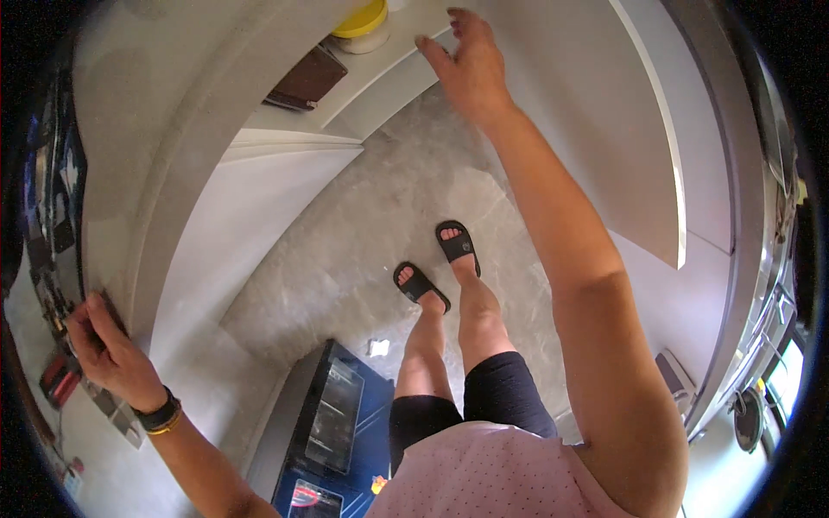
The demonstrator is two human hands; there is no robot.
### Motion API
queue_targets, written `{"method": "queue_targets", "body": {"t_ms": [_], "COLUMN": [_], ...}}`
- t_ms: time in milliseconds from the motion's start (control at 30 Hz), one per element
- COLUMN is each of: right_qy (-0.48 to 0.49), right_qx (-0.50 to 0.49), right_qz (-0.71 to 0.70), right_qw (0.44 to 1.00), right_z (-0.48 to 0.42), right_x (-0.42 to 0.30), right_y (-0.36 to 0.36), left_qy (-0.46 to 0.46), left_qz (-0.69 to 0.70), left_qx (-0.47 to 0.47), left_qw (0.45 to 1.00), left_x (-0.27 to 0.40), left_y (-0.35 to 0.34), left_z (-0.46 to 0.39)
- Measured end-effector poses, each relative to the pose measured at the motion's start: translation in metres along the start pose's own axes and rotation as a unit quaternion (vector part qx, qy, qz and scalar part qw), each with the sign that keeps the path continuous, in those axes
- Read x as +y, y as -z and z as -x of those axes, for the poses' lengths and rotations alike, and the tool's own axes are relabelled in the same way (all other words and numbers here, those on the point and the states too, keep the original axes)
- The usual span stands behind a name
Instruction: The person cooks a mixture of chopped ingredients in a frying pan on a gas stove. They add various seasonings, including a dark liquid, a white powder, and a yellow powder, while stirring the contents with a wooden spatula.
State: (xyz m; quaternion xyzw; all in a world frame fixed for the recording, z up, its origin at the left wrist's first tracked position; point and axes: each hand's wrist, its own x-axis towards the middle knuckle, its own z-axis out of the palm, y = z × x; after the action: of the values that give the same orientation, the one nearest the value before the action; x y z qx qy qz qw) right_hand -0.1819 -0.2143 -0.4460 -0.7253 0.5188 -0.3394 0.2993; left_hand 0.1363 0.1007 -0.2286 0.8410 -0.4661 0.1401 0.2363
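At the top of the view, my right hand (476,68) reaches toward an open low cabinet. Its thumb and fingers are apart, with nothing visible between them. To its left on the cabinet shelf (340,97) stands a jar (363,39) with a yellow lid, partly cut off by the counter above. Beside the jar is a dark brown box-like item (309,76). My left hand (113,353), wearing a dark wristband, is at the countertop edge (146,246) on the far left. Something dark shows behind its thumb; whether the hand holds it is unclear.
White cabinet doors stand open to the left (252,201) and right (602,129). A blue and black appliance (350,414) with glass panels sits low behind me. Black slides (421,285) are on my feet on the grey marbled floor (337,226).
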Motion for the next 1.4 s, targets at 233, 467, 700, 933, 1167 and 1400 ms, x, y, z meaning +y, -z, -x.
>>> {"method": "queue_targets", "body": {"t_ms": [233,467,700,933,1167,1400], "right_qy": [-0.078,-0.05,-0.028,0.01,0.071,-0.054], "right_qx": [-0.115,-0.117,-0.111,-0.081,0.011,0.083], "right_qz": [0.038,0.104,0.14,0.176,0.222,-0.014], "right_qw": [0.99,0.986,0.984,0.981,0.972,0.995], "right_z": [-0.084,-0.107,-0.123,-0.123,-0.097,0.021], "right_x": [0.0,0.0,0.011,0.021,0.034,0.018], "right_y": [-0.063,-0.092,-0.105,-0.093,-0.051,0.014], "left_qy": [0.022,-0.017,0.01,0.011,0.004,0.017], "left_qz": [-0.032,-0.032,-0.015,-0.02,0.052,0.05], "left_qx": [-0.029,-0.033,-0.024,-0.043,-0.002,-0.028], "left_qw": [0.999,0.999,1.0,0.999,0.999,0.998], "left_x": [0.008,0.007,0.015,0.008,0.017,0.029], "left_y": [0.006,0.01,0.006,0.012,-0.003,-0.005], "left_z": [0.001,0.001,0.003,0.006,0.001,-0.001]}}
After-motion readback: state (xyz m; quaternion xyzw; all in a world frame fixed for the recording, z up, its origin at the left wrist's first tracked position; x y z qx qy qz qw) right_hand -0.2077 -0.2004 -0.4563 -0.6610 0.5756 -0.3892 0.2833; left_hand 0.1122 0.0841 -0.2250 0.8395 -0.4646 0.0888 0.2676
